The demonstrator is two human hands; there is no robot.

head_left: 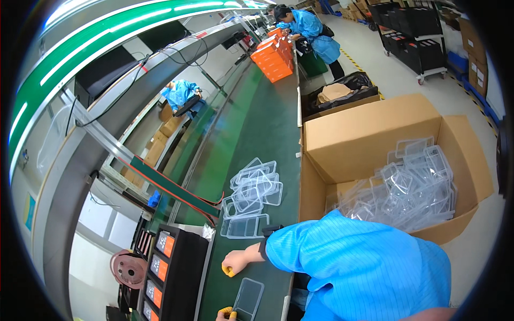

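A clear rectangular plastic tray [249, 297] rests on the green conveyor belt [270, 134] near the lower edge. My left hand [226, 314], partly cut off by the picture's edge, has its yellow-covered fingers closed at the near left corner of this tray. Just beyond the tray, my right hand [234, 261] is low over the belt with its fingers curled in, yellow covers on the tips. Whatever it may hold is hidden. A loose pile of similar clear trays [254, 187] lies farther along the belt.
An open cardboard box [369, 139] of clear plastic trays [407, 187] stands at the right. Black boxes with orange labels [182, 257] line the left, near a pink fan [128, 270]. Orange boxes [273, 58] and co-workers in blue [310, 27] are farther off.
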